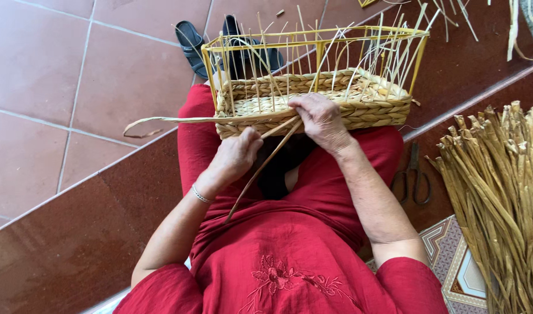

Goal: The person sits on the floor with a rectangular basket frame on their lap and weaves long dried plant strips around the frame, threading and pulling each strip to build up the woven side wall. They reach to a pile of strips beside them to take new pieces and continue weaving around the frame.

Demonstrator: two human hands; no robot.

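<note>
Terracotta tile floor (pixel 74 75), dark step; left hand (pixel 238 152), right hand (pixel 320 119) both gripping straw strands (pixel 260 171) at basket (pixel 313 99).

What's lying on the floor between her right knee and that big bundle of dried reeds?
A pair of dark scissors lies on the brown tile between her red-clad leg and the bundle of dried reeds, seen in the head view.

My right hand (pixel 322 119) covers part of the half-woven straw basket on its yellow wire frame (pixel 313 99); beside that basket, the bundle of dried tan reeds (pixel 499 197) runs off-frame.
</note>
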